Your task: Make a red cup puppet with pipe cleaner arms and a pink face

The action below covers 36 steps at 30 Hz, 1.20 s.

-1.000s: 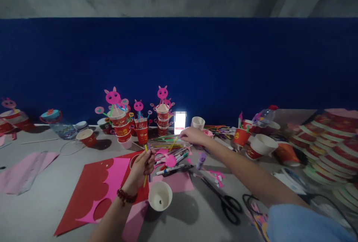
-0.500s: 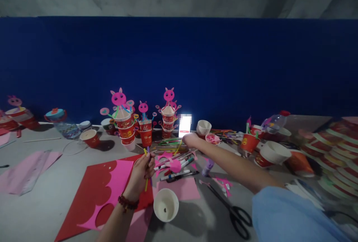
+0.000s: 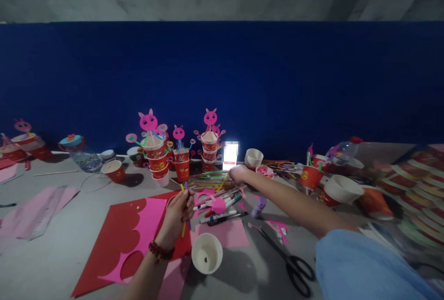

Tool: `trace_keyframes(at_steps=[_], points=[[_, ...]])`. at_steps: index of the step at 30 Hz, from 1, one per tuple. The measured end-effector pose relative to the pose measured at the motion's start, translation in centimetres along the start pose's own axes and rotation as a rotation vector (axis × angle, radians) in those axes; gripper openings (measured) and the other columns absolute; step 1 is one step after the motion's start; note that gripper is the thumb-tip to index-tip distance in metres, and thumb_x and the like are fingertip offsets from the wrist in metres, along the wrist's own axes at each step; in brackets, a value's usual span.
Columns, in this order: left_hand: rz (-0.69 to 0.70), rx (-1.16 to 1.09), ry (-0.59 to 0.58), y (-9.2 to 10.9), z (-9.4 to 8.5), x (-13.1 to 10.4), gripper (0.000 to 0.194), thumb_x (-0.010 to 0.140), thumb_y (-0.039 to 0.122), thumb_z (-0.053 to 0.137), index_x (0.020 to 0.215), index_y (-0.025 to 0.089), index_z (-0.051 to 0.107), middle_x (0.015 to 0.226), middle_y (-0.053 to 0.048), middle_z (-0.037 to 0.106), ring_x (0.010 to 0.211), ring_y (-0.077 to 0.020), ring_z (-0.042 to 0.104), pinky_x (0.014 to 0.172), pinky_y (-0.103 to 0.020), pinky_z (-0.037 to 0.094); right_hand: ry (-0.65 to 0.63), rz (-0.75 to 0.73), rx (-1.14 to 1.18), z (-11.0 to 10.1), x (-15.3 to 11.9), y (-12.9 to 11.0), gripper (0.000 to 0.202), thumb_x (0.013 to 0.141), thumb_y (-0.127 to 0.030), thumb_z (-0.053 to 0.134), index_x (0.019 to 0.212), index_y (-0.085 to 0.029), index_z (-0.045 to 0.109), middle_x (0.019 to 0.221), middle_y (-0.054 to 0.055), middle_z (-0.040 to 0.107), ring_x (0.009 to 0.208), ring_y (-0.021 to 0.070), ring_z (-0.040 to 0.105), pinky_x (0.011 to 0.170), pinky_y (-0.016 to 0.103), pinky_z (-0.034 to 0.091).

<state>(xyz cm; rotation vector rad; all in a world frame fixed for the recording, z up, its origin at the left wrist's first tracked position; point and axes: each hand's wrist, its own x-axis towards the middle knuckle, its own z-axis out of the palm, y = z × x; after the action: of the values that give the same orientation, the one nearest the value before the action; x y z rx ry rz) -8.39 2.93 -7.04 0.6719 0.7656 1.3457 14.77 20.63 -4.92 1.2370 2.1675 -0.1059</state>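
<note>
My left hand (image 3: 180,210) is closed round a yellow strip (image 3: 183,229) and a purple one, above the red sheet (image 3: 104,240) with a cut pink sheet (image 3: 152,217) on it. Farther forward, my right hand (image 3: 237,174) is at the pile of thin coloured sticks (image 3: 208,180), just below a glowing phone (image 3: 230,154). A yellow strip (image 3: 222,183) slants down beside its fingers; whether they grip it is too small to tell. Between my arms stands a white-lined paper cup (image 3: 207,254). Markers (image 3: 222,217) and pink scraps lie between the hands.
Decorated red cup stacks with pink animal faces (image 3: 148,122) line the back. Black scissors (image 3: 294,267) and a purple glue tube (image 3: 258,207) lie right of centre. More cups (image 3: 342,191) stand at the right; a bottle (image 3: 83,156) is at the left.
The whole view has shifted slightly, so things appear a little farther right. Both hands keep nearly the same places, the left one still holding the strips.
</note>
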Motion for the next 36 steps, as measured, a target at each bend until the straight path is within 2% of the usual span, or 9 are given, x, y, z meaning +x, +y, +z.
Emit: trace_keyframes(at_steps=[8,14,18,21,26,29,32,33,36], points=[[0.020,0.011,-0.020,0.0,-0.1,-0.1,0.034,0.083,0.044,0.075,0.087,0.014,0.061,0.059,0.008,0.043,0.041,-0.0018,0.024,0.037,-0.014,0.019,0.052,-0.057,0.058,-1.8,-1.9,1.3,0.033,0.098,-0.032,0.064,0.127,-0.017,0.060,0.128,0.009,0.062,0.106,0.0247,0.066,0.088,0.045,0.057],[0.029,0.035,-0.014,0.0,-0.3,0.0,0.035,0.084,0.046,0.074,0.089,0.014,0.061,0.060,0.009,0.041,0.042,-0.0021,0.024,0.037,-0.015,0.019,0.176,-0.120,0.221,-4.7,-5.3,4.4,0.032,0.097,-0.033,0.064,0.125,-0.017,0.061,0.126,0.009,0.063,0.104,0.0243,0.066,0.086,0.043,0.058],[0.029,0.061,-0.014,-0.1,-0.4,0.1,0.039,0.080,0.050,0.076,0.090,0.015,0.061,0.060,0.009,0.040,0.041,-0.0018,0.022,0.037,-0.015,0.018,0.321,-0.188,0.399,-5.9,-9.0,6.8,0.016,0.091,-0.025,0.067,0.099,-0.012,0.072,0.093,0.004,0.072,0.083,0.0190,0.067,0.073,0.029,0.053],[0.037,0.093,-0.009,-0.1,-0.5,0.1,0.041,0.079,0.052,0.076,0.090,0.015,0.061,0.060,0.010,0.041,0.041,-0.0018,0.022,0.037,-0.015,0.018,0.464,-0.221,0.546,-5.5,-12.2,7.5,0.017,0.085,-0.022,0.062,0.090,-0.013,0.075,0.075,0.002,0.071,0.071,0.0170,0.064,0.062,0.025,0.044],[0.085,0.200,-0.009,0.4,0.1,-0.1,0.042,0.081,0.056,0.072,0.091,0.016,0.063,0.060,0.009,0.045,0.040,-0.0022,0.022,0.038,-0.016,0.019,0.642,-0.308,0.777,-2.6,-17.2,5.0,0.028,0.086,-0.033,0.057,0.099,-0.016,0.075,0.091,0.005,0.074,0.082,0.0190,0.066,0.068,0.026,0.046],[0.141,0.279,-0.021,1.1,1.4,-0.8,0.039,0.084,0.055,0.069,0.092,0.017,0.064,0.064,0.006,0.053,0.041,-0.0030,0.026,0.039,-0.017,0.022,0.708,-0.392,1.065,-0.7,-19.2,2.3,0.021,0.082,-0.033,0.064,0.090,-0.017,0.075,0.083,0.004,0.072,0.075,0.0181,0.064,0.065,0.027,0.046],[0.231,0.430,-0.068,2.3,3.9,-1.9,0.034,0.088,0.050,0.066,0.095,0.017,0.069,0.067,0.002,0.058,0.047,-0.0073,0.037,0.044,-0.020,0.030,0.763,-0.455,1.269,0.5,-20.5,-0.2,0.013,0.079,-0.028,0.069,0.084,-0.018,0.074,0.078,0.002,0.069,0.068,0.0154,0.061,0.061,0.025,0.044],[0.338,0.646,-0.115,2.7,5.0,-2.2,0.034,0.094,0.049,0.058,0.097,0.017,0.070,0.070,0.000,0.060,0.052,-0.0102,0.044,0.048,-0.021,0.036,0.779,-0.473,1.299,0.7,-20.8,-1.0,0.011,0.079,-0.027,0.069,0.083,-0.018,0.074,0.077,0.002,0.068,0.069,0.0150,0.060,0.061,0.025,0.044],[0.419,0.769,-0.189,3.8,8.3,-2.7,0.027,0.093,0.043,0.061,0.092,0.019,0.072,0.095,-0.008,0.069,0.086,-0.0203,0.061,0.077,-0.028,0.048,0.829,-0.493,1.395,0.8,-21.0,-2.6,0.010,0.080,-0.027,0.071,0.084,-0.018,0.074,0.078,0.002,0.068,0.070,0.0151,0.061,0.062,0.025,0.045]])
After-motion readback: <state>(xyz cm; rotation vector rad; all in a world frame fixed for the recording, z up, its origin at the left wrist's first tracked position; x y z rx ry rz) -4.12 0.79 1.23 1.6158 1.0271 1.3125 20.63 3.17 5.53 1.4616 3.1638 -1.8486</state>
